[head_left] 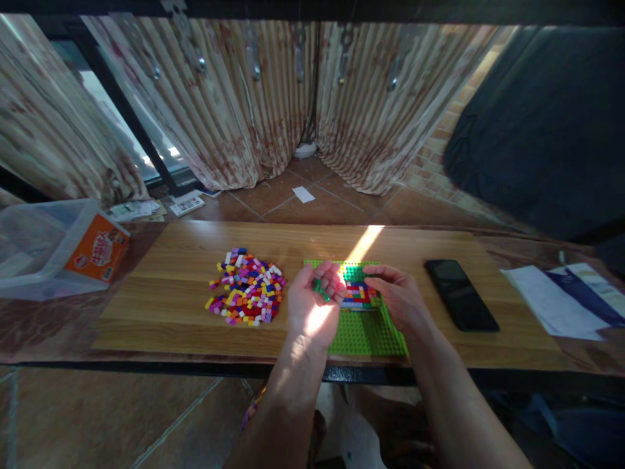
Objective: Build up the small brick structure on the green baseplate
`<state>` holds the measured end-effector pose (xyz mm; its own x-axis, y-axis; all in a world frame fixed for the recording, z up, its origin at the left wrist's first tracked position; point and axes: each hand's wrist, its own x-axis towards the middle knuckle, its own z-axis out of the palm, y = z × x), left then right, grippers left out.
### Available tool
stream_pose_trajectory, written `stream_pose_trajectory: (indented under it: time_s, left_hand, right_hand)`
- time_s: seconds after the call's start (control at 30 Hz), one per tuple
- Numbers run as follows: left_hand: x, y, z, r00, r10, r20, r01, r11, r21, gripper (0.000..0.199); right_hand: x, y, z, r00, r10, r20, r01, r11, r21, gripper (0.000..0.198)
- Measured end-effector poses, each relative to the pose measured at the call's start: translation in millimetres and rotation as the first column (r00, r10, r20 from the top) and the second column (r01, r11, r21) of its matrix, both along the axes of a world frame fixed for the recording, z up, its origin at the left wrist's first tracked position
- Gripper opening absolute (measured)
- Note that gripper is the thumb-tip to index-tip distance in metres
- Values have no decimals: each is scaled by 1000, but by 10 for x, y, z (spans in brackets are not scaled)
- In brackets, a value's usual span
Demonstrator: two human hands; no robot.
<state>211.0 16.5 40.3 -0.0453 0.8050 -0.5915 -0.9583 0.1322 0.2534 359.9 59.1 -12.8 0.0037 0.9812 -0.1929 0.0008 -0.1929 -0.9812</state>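
Palm up, my left hand (316, 303) is cupped around several small green toy bricks (321, 290). It hovers over the left side of a lime-green studded baseplate (368, 335). My right hand (398, 296) reaches in from the right, thumb and forefinger drawn together at the built bricks; whatever lies between the fingertips is too small to make out. On the baseplate is a block of multicoloured bricks (360, 296) in red, blue and white rows, with a green section (355, 272) behind it. My left fingers hide part of this build.
Loose coloured bricks (251, 290) lie in a pile left of the baseplate. A black phone (461, 295) rests on the wooden board (161, 293) to the right. Papers (551, 303) lie farther right. At far left stands a clear plastic bin (49, 244) with an orange label.
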Motion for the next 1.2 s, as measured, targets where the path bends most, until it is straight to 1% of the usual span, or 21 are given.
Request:
stream_pose_trajectory:
  time_s: [0.07,0.13,0.2,0.27,0.3,0.37,0.4,0.47,0.5,0.57,0.63,0.67,0.73,0.83,0.87,0.97,1.07,1.2]
  left_hand:
    - [7,-5,8,1000,-27,5,27,1000,8,29]
    - [16,-14,22,998,-52,18,51,999,19,31]
    - [24,-24,38,998,-61,30,60,998,33,33]
    - [32,-31,53,997,-64,36,62,997,54,36]
    - [36,-34,60,997,-66,39,63,996,66,37]
    - [43,-39,72,996,-75,51,70,993,90,38]
    - [46,-42,79,995,-79,57,73,992,103,38]
    - [56,-49,94,995,-78,63,70,990,123,39]
    - [61,-53,102,995,-79,66,70,989,133,39]
    - [73,-63,120,994,-82,69,71,987,146,39]
    - [85,-70,135,994,-86,65,75,986,147,38]
    - [90,-72,139,994,-88,60,79,986,145,38]
    - [96,-69,135,994,-93,54,85,986,141,40]
    - [96,-50,95,997,-71,35,67,991,116,38]
    - [92,-42,75,998,-54,22,52,994,91,36]
    - [79,-16,17,1000,-3,-9,3,1000,-6,30]
    - [69,1,-9,1000,8,-21,-10,997,-78,27]
    - [73,9,8,997,25,-67,-34,992,-123,25]
  right_hand:
    - [6,6,-15,999,-1,39,1,1000,13,25]
    - [10,-4,9,990,-48,131,38,997,74,26]
    - [5,-41,101,966,-128,226,84,977,194,24]
    - [-21,-111,252,950,-177,256,91,945,314,18]
    - [-42,-155,338,957,-159,242,69,936,344,15]
    - [-100,-250,493,978,5,210,-74,944,321,15]
    - [-134,-296,552,971,96,219,-160,941,299,15]
    - [-204,-376,623,930,177,321,-271,922,277,14]
    - [-240,-408,639,896,190,401,-314,909,272,13]
    - [-308,-457,648,817,165,552,-368,887,279,11]
    - [-364,-487,648,761,140,633,-399,871,287,10]
    - [-382,-494,649,751,136,646,-406,867,290,9]
    - [-384,-493,648,761,153,630,-414,863,290,9]
    - [-270,-438,631,820,172,545,-378,879,292,13]
    - [-203,-407,619,846,153,511,-341,892,298,14]
    - [30,-299,562,902,27,431,-184,927,326,16]
    - [205,-205,475,890,-59,452,-97,944,315,14]
    - [268,-115,311,858,-67,509,-98,952,291,13]
